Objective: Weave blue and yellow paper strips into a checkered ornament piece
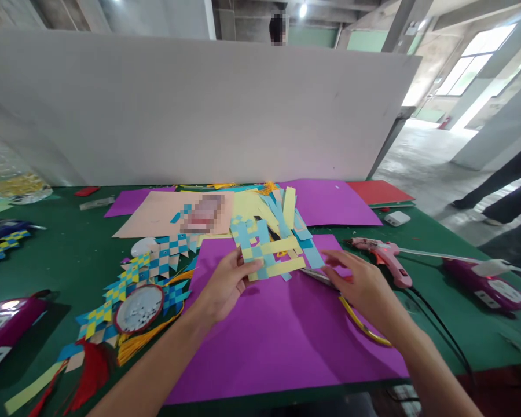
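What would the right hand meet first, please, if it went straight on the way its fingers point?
The right hand would probably meet the blue paper strip just beyond its fingertips first, though the depth is unclear.

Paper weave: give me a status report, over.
Left hand gripping paper weave. Right hand open, scissors close by. Loose strips behind weave.
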Action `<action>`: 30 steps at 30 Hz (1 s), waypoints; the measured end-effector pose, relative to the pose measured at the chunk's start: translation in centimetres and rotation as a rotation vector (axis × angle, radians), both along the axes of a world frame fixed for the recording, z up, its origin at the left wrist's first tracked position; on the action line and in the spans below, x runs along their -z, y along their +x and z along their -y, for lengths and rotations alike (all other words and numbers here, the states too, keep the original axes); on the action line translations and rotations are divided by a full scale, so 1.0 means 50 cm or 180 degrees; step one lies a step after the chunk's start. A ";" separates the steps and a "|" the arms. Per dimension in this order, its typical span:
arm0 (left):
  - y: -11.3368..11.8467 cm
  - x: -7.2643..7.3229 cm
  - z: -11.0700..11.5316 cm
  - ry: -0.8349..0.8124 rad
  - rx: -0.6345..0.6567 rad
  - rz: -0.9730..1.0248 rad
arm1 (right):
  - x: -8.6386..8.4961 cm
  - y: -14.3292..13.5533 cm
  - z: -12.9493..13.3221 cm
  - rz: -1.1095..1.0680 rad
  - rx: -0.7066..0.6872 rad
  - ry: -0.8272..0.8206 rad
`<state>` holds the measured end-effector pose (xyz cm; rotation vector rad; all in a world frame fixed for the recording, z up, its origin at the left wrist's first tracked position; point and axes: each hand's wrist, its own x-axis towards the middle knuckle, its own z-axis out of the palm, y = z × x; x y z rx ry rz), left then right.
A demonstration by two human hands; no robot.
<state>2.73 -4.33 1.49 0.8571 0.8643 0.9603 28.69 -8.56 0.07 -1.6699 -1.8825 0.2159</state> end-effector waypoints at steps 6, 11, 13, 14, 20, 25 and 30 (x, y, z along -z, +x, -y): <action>0.006 0.015 0.001 -0.0011 -0.0171 -0.0069 | 0.050 0.073 0.063 0.1320 -0.0084 -0.0050; 0.010 0.022 0.009 0.0092 -0.0333 -0.0342 | 0.058 0.077 0.073 0.1383 0.0066 -0.0003; 0.013 0.019 0.012 0.0143 -0.0399 -0.0443 | 0.056 0.075 0.075 0.1380 0.0095 -0.0019; 0.014 0.018 0.012 0.0151 -0.0415 -0.0494 | 0.055 0.075 0.076 0.1366 0.0048 -0.0039; 0.013 0.019 0.015 0.0249 -0.0296 -0.0600 | 0.070 0.113 0.074 0.1068 -0.0149 -0.0234; 0.008 0.024 0.018 0.0278 -0.0276 -0.0621 | 0.076 0.140 0.067 0.0950 -0.0116 -0.0398; 0.007 0.017 0.021 0.0165 -0.0235 -0.0502 | 0.064 0.126 0.073 0.0853 0.0411 -0.0349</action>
